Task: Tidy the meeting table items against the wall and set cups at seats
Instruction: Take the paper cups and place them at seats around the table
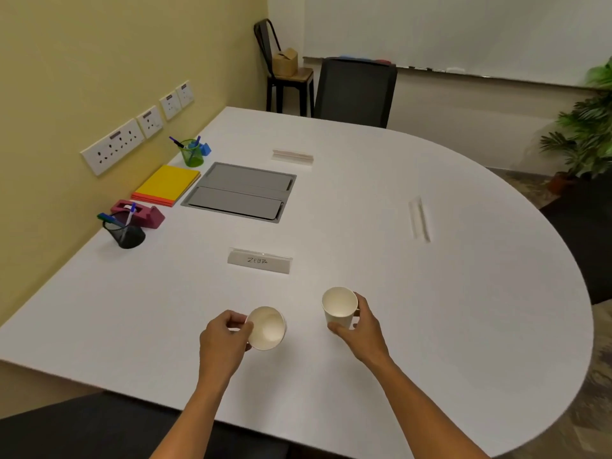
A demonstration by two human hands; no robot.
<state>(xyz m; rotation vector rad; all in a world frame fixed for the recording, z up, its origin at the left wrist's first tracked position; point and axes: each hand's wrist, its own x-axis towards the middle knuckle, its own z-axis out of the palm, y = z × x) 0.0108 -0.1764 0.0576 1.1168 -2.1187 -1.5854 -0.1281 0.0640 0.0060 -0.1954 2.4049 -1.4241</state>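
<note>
My left hand [222, 336] grips a white paper cup [267, 328] tipped on its side, mouth facing right, just above the white table [430, 293]. My right hand [359, 327] holds a second white paper cup [339, 306] upright near the front edge. Behind them stands a clear name card [259, 261] reading "ZEBRA". Against the yellow wall sit a black mesh pen holder [127, 234], a pink tape dispenser [145, 213], a stack of yellow and orange pads [167, 185] and a green pen cup [192, 154].
A grey cable hatch [240, 192] is set into the table's middle. Two more name cards stand at the far side [293, 156] and the right side [419, 218]. A black office chair [356, 91] and a metal stool [284, 71] stand beyond; plants [586, 134] at right.
</note>
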